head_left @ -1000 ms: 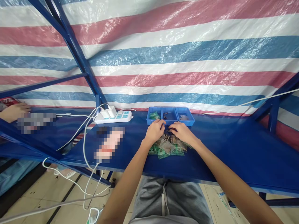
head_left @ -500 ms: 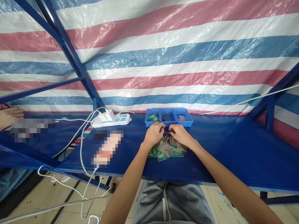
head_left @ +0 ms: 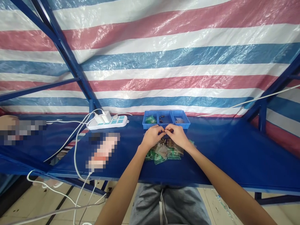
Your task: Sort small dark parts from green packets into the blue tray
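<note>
My left hand (head_left: 153, 135) and my right hand (head_left: 175, 134) meet fingertip to fingertip just in front of a blue three-compartment tray (head_left: 166, 126). Both are closed in a pinch around something small and dark, too small to name. Beneath and in front of them lies a pile of small clear and green plastic packets (head_left: 161, 153), with small dark and brass-coloured pieces among them, partly hidden by my hands. The tray's left compartment holds a green packet (head_left: 150, 119), the middle one a few dark bits (head_left: 161, 120), the right one a clear packet (head_left: 179, 120).
A white power strip (head_left: 107, 124) with plugged-in chargers stands left of the tray. White cables (head_left: 75, 153) run over the table's left side and down to the floor. A blurred-out flat object (head_left: 104, 151) lies nearby. At far left is another person's hand (head_left: 8, 122).
My hands have come together, the right fingertips moving left to touch the left ones. The whole view has shifted slightly.
</note>
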The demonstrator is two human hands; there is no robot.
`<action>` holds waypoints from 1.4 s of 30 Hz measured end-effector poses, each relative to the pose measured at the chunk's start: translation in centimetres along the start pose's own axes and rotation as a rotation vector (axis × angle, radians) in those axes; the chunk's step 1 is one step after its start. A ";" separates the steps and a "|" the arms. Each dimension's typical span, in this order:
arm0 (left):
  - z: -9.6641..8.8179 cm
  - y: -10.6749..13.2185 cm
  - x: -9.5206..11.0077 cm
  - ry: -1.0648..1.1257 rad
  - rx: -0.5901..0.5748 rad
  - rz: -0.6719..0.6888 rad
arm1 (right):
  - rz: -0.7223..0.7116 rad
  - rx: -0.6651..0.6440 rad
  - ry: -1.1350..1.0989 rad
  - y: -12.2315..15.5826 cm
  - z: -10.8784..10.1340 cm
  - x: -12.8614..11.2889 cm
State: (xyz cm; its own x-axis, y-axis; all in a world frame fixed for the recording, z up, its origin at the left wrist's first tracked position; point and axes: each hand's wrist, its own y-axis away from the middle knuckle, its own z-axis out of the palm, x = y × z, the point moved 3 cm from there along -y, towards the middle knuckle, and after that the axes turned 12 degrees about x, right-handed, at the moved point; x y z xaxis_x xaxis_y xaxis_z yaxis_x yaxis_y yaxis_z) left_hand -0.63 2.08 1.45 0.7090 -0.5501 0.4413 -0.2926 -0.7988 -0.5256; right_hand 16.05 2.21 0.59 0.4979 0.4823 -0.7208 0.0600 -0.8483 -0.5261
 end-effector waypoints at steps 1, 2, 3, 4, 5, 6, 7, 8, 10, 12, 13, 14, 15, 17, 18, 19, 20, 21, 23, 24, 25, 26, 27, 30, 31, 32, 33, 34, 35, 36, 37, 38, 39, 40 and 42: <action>0.0 0.0 0.1 -0.004 -0.002 0.005 | -0.003 -0.002 0.003 0.0 0.0 -0.1; 0.0 -0.1 0.1 -0.005 -0.004 0.010 | -0.005 -0.003 0.009 0.0 0.0 -0.2; 0.0 -0.1 0.2 -0.005 -0.006 0.014 | -0.009 -0.004 0.018 0.1 -0.1 -0.3; -0.1 -0.1 0.2 -0.004 -0.006 0.015 | -0.014 -0.007 0.031 0.1 -0.1 -0.3; -0.1 -0.1 0.3 -0.003 -0.006 0.014 | -0.021 -0.010 0.048 0.0 -0.2 -0.3; -0.1 -0.2 0.4 -0.005 -0.006 0.011 | -0.031 -0.015 0.066 0.0 -0.2 -0.3; -0.1 -0.2 0.4 -0.008 -0.006 0.007 | -0.041 -0.022 0.083 0.0 -0.3 -0.3; -0.1 -0.2 0.4 -0.012 -0.006 0.001 | -0.052 -0.029 0.097 0.0 -0.3 -0.3; -0.2 -0.1 0.5 -0.019 -0.003 -0.006 | -0.071 -0.044 0.111 0.0 -0.2 -0.3; -0.3 -0.1 0.5 -0.021 0.008 -0.008 | -0.087 -0.050 0.108 0.0 -0.1 -0.3; -0.3 -0.1 0.5 -0.021 0.015 -0.007 | -0.094 -0.048 0.104 0.0 -0.1 -0.3; -0.4 -0.1 0.5 -0.022 0.022 -0.006 | -0.101 -0.041 0.098 0.0 0.0 -0.3; -0.4 -0.1 0.5 -0.025 0.030 -0.005 | -0.109 -0.034 0.092 0.1 0.0 -0.3; -0.4 -0.1 0.5 -0.033 0.037 -0.003 | -0.123 -0.021 0.088 0.1 0.1 -0.4; -0.3 -0.1 0.5 -0.035 0.039 0.000 | -0.128 -0.021 0.089 0.1 0.1 -0.4; -0.3 -0.1 0.4 -0.036 0.038 0.004 | -0.131 -0.025 0.091 0.0 0.1 -0.4; -0.2 -0.1 0.4 -0.034 0.038 0.009 | -0.130 -0.031 0.092 0.0 0.2 -0.3; -0.2 -0.2 0.4 -0.030 0.038 0.012 | -0.126 -0.038 0.094 0.0 0.2 -0.3; -0.1 -0.3 0.3 -0.021 0.039 0.014 | -0.112 -0.048 0.092 -0.1 0.2 -0.2; -0.1 -0.3 0.3 -0.016 0.041 0.012 | -0.102 -0.050 0.088 -0.1 0.2 -0.2; 0.0 -0.3 0.2 -0.011 0.043 0.009 | -0.093 -0.049 0.082 -0.1 0.2 -0.2; 0.0 -0.4 0.2 -0.004 0.047 0.007 | -0.084 -0.047 0.074 -0.1 0.2 -0.3; -0.1 -0.4 0.2 0.005 0.052 0.008 | -0.074 -0.043 0.062 -0.1 0.2 -0.3; -0.1 -0.4 0.2 0.022 0.060 0.010 | -0.042 -0.028 0.022 -0.1 0.1 -0.3; -0.2 -0.4 0.2 0.023 0.061 0.009 | -0.031 -0.025 0.012 -0.1 0.1 -0.3; -0.2 -0.4 0.2 0.021 0.061 0.007 | -0.021 -0.024 0.006 -0.1 0.0 -0.3; -0.2 -0.4 0.3 0.016 0.058 0.005 | -0.015 -0.024 0.004 -0.1 0.0 -0.3; -0.2 -0.3 0.3 0.008 0.054 0.004 | -0.011 -0.026 0.006 -0.1 0.0 -0.2; -0.2 -0.3 0.3 0.001 0.049 0.004 | -0.008 -0.027 0.009 -0.1 0.0 -0.2; -0.2 -0.3 0.3 -0.006 0.042 0.004 | -0.006 -0.028 0.012 -0.1 -0.1 -0.1; -0.2 -0.3 0.4 -0.014 0.037 0.004 | -0.006 -0.028 0.015 -0.1 -0.1 -0.1; -0.2 -0.2 0.4 -0.022 0.032 0.004 | -0.007 -0.027 0.016 -0.1 -0.1 -0.1; -0.2 -0.2 0.4 -0.030 0.028 0.004 | -0.011 -0.024 0.014 -0.1 -0.1 -0.1; -0.3 -0.2 0.4 -0.038 0.025 0.005 | -0.018 -0.023 0.011 -0.1 0.0 -0.1; -0.3 -0.2 0.4 -0.048 0.019 0.011 | -0.039 -0.025 0.013 -0.1 0.0 -0.2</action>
State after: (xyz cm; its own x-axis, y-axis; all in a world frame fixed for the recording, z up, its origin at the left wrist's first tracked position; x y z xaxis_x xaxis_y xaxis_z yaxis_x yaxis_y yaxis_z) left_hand -0.47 1.93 1.90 0.7357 -0.5460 0.4007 -0.2886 -0.7880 -0.5438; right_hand 15.95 2.16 0.75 0.5056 0.5128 -0.6938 0.1016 -0.8339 -0.5424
